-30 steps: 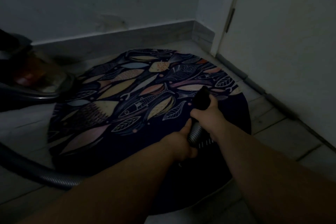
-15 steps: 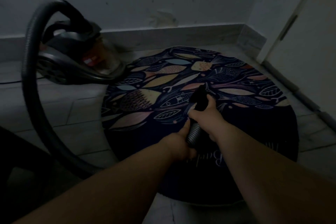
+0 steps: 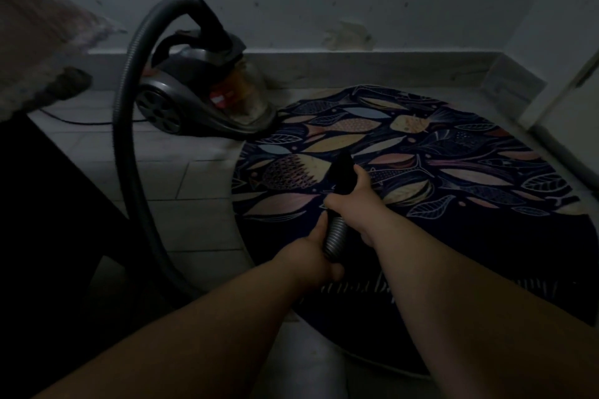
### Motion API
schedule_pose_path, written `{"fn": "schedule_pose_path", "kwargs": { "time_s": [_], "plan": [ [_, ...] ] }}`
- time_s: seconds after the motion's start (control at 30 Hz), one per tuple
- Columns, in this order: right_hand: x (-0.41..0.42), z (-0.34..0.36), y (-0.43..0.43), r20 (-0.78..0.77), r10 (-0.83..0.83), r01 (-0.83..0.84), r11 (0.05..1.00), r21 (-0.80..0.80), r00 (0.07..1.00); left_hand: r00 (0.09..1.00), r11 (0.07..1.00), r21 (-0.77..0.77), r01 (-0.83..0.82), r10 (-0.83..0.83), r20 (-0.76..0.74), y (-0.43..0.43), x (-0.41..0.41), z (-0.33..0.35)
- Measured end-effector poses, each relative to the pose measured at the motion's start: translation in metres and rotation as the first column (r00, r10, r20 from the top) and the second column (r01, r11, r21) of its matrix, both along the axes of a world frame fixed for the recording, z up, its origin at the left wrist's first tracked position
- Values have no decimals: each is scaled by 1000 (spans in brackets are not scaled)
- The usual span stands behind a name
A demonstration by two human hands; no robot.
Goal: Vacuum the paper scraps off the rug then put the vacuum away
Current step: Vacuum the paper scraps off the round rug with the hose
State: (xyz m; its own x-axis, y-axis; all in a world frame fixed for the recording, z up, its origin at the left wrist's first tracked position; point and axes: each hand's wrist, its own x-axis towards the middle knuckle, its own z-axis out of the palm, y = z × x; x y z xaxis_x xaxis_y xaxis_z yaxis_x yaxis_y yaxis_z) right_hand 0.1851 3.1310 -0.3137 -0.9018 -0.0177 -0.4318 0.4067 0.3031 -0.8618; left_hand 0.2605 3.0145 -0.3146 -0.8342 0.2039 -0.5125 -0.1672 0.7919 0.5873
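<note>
Dim room, low contrast. Grips black tapered plastic nozzle (image 3: 342,172) in right hand (image 3: 353,201), fingers (image 3: 364,181) curled fully round its base, tip angled down and forward onto dark round rug with fish-and-leaf print (image 3: 453,152). Grips grey ribbed flexible hose (image 3: 335,235) just behind it in left hand (image 3: 311,257), thumb along the ribs, remaining digits wrapped under.

Judged a two-handed hold for control: front hand to steer the tip, rear hand to carry hose weight and prevent kinking.

Works near the rug's left-centre, not far from the edge bordering the tiled floor (image 3: 194,178). Cannot tell whether the tip touches the pile. Cannot make out paper scraps in this light; a few pale specks beside the nozzle, possibly only print.

Leaves dark grey canister vacuum with clear dust bin (image 3: 201,100) parked on the floor by the skirting, nose at the rug's edge; touching or just short, cannot tell. Probably kept off the rug to leave the pile free.

Routes hose in a tall loop from canister top, down the left side and back toward the arms. Trails black power cord (image 3: 81,121) leftward along the floor.

Judged stage: vacuuming in hand, stowing not yet begun.
</note>
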Motion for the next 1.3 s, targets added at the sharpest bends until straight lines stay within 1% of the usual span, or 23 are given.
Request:
{"fn": "schedule_pose_path", "kwargs": {
  "time_s": [0.2, 0.37, 0.5, 0.67, 0.77, 0.9, 0.97, 1.07, 1.23, 1.3],
  "plan": [
    [4, 2, -27, -4, 93, -93, 995, -32, 996, 997, 997, 23, -77, 78, -15, -22, 12, -4],
    [7, 2, -45, 3, 139, -139, 990, -35, 990, 994, 993, 23, -112, 112, -13, -36, 20, -2],
    [6, 6, -59, 13, 191, -191, 982, -11, 982, 985, 983, 56, -173, 173, 0, -46, 25, 2],
    [11, 9, -74, 19, 230, -231, 973, 11, 973, 961, 951, 134, -277, 273, 47, -58, 34, 0],
    [15, 9, -81, 23, 244, -244, 970, -3, 970, 955, 941, 158, -298, 293, 55, -63, 40, -3],
    [19, 8, -85, 26, 211, -209, 976, -56, 977, 936, 899, 260, -352, 343, 79, -70, 46, -1],
    [20, 5, -84, 38, 181, -177, 980, -90, 983, 940, 901, 268, -341, 333, 77, -71, 47, 0],
    [23, 2, -78, 57, 138, -130, 983, -127, 989, 954, 928, 221, -300, 297, 50, -70, 46, 3],
    [24, -3, -58, 80, 96, -86, 988, -127, 992, 973, 961, 156, -227, 231, -11, -53, 45, 0],
    [25, -3, -46, 65, 74, -66, 991, -118, 995, 980, 971, 144, -192, 198, -34, -42, 43, 2]
  ]
}}
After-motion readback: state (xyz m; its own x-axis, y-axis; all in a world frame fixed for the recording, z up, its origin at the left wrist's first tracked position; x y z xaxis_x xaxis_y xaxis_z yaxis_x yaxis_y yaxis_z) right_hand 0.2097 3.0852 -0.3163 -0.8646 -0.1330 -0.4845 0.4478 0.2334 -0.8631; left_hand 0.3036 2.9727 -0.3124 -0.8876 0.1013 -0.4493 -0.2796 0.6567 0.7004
